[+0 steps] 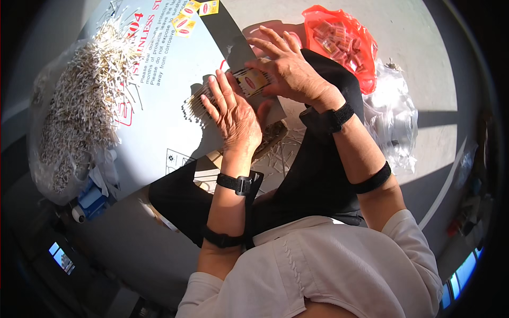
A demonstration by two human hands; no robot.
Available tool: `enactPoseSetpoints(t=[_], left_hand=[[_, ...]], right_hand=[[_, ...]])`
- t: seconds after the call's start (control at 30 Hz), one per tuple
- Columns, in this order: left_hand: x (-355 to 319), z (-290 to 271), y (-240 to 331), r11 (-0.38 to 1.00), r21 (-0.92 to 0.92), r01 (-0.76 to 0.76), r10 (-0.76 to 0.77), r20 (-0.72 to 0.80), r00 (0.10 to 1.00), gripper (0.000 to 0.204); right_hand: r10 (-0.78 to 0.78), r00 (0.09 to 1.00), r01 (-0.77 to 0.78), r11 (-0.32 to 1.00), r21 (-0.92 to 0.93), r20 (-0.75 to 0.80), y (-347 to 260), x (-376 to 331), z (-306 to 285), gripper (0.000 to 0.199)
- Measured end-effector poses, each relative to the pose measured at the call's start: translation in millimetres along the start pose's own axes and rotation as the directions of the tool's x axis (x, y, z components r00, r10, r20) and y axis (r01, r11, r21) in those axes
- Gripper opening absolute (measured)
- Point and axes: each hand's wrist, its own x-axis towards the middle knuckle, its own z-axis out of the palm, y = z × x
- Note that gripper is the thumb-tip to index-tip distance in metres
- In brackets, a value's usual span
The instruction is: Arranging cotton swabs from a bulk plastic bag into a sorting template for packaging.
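My left hand [233, 117] lies palm down with its fingers stretched out, beside a fan of loose cotton swabs [193, 107] on the printed sheet [169, 114]. To its right, a small packet of cotton swabs [251, 81] with a yellow and red label lies between my two hands. My right hand [297, 74] grips the packet's right end between thumb and index finger, while its other fingers spread upward. The palm hides part of that end. A big heap of loose cotton swabs [87, 100] spills from a clear plastic bag at the left.
Several yellow label cards [185, 24] lie on the sheet's far edge. A red plastic bag [318, 15] of small clear packs stands at far right, with a clear plastic bag [389, 114] nearer. Swabs litter an opening between my legs. A blue and white object [91, 201] lies by the heap.
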Motion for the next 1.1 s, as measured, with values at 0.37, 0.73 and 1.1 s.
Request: enactPoseSetpoints(t=[0.37,0.73,1.1], left_hand=[[-10.4,0.3,-3.6,1.0,0.004,0.027,-0.027,-0.014,1.0,0.1],[-13.8,5.6,-3.4,1.0,0.015,-0.005,0.006,-0.086,0.996,0.096],[-21.9,9.7,6.2,1.0,0.0,0.002,-0.002,-0.05,0.999,0.095]], right_hand=[[0.377,0.867,-0.233,0.885,0.404,-0.326,-6.4,-16.6,0.9,0.069],[0.748,0.52,-0.181,-0.375,0.909,0.413,-15.3,-18.3,38.2,0.032],[0.745,0.596,-0.18,-0.238,0.954,0.298,-22.5,-15.7,47.3,0.028]])
